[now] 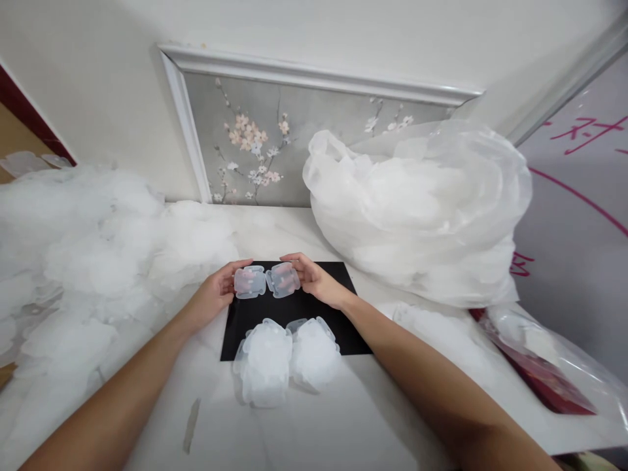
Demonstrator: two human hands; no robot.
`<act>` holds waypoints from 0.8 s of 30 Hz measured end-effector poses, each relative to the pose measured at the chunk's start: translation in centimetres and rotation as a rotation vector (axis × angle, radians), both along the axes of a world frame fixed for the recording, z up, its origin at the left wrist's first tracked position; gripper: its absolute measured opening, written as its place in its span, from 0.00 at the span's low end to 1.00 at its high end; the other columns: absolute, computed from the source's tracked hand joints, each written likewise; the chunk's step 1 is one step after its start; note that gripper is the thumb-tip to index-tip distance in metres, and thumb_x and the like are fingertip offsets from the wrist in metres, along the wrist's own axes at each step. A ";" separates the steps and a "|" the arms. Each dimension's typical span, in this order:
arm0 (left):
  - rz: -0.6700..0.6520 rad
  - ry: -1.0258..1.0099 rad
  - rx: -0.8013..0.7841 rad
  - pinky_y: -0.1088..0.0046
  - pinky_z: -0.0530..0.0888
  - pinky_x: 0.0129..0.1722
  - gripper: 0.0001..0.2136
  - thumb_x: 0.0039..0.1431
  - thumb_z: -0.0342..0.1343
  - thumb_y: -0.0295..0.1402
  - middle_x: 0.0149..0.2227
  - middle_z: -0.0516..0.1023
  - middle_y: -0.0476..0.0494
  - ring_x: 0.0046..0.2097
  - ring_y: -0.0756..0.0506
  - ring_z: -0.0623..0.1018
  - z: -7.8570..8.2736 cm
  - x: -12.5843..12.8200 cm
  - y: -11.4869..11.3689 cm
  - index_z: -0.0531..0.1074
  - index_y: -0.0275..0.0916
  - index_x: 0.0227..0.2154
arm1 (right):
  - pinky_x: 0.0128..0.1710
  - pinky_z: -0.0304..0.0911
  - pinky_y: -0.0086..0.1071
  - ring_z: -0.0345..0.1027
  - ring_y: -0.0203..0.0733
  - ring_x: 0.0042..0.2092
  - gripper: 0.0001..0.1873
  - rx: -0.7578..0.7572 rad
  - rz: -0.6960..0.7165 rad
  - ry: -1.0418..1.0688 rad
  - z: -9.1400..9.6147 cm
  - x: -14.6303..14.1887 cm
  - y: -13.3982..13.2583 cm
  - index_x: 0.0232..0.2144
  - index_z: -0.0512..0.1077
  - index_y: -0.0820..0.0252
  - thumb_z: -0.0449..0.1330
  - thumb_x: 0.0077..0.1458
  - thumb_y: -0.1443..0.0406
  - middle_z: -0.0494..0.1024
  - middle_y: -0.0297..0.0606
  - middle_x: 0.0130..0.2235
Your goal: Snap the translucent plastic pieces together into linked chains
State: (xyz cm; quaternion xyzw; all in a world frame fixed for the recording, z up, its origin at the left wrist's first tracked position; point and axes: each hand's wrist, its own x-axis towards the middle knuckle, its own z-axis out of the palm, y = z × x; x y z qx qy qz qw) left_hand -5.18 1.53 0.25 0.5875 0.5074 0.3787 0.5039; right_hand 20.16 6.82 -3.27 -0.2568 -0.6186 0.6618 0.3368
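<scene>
My left hand (222, 286) is closed on a translucent plastic piece (250, 282) with rounded corners, held by its left edge. A second, similar translucent piece (283, 281) is in my right hand (314, 280), fingers behind it and showing through. The two pieces meet or nearly meet edge to edge above a black mat (304, 309). Nearer to me lie two piles of the same kind of pieces, a left pile (266, 362) and a right pile (314, 353), both overlapping the mat's front edge.
A large heap of translucent pieces (98, 248) covers the table's left side. At the back right stands a bulging clear plastic bag (417, 216) of white pieces. A red item under clear plastic (554, 386) lies at the right edge. A framed floral panel (255, 144) is on the wall behind.
</scene>
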 end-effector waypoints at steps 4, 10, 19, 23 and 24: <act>-0.029 -0.005 -0.024 0.61 0.73 0.51 0.26 0.41 0.55 0.24 0.48 0.80 0.42 0.47 0.40 0.79 0.2 0.1 -0.1 0.74 0.41 0.48 | 0.41 0.68 0.33 0.73 0.38 0.43 0.38 0.038 0.013 -0.022 0.0 0.0 -0.1 0.50 0.62 0.54 0.48 0.31 0.76 0.73 0.38 0.51; -0.004 -0.014 -0.032 0.61 0.74 0.51 0.26 0.40 0.56 0.24 0.48 0.80 0.42 0.46 0.40 0.80 0.6 0.3 -0.2 0.75 0.41 0.48 | 0.42 0.68 0.33 0.73 0.37 0.42 0.37 0.068 0.020 -0.031 0.1 0.0 0.0 0.50 0.62 0.55 0.48 0.33 0.76 0.73 0.39 0.53; 0.033 0.038 -0.001 0.60 0.74 0.49 0.21 0.43 0.64 0.37 0.48 0.81 0.41 0.45 0.39 0.79 -0.4 0.1 0.1 0.77 0.41 0.43 | 0.50 0.66 0.42 0.73 0.43 0.45 0.12 0.115 -0.050 -0.118 -0.7 -0.2 0.1 0.42 0.70 0.58 0.60 0.54 0.64 0.77 0.40 0.42; 0.117 0.177 0.123 0.62 0.73 0.48 0.13 0.47 0.63 0.43 0.42 0.80 0.42 0.43 0.40 0.78 -0.7 0.1 0.1 0.77 0.40 0.33 | 0.56 0.60 0.44 0.66 0.49 0.56 0.10 0.383 -0.241 -0.254 -0.5 -0.6 -0.2 0.31 0.76 0.58 0.63 0.54 0.58 0.71 0.44 0.54; 0.147 0.217 0.166 0.62 0.72 0.48 0.12 0.48 0.62 0.44 0.40 0.79 0.43 0.43 0.41 0.77 -0.6 0.1 0.0 0.77 0.40 0.29 | 0.55 0.60 0.43 0.66 0.49 0.55 0.11 0.382 -0.254 -0.259 -0.4 -0.7 -0.4 0.31 0.76 0.58 0.63 0.54 0.56 0.72 0.44 0.53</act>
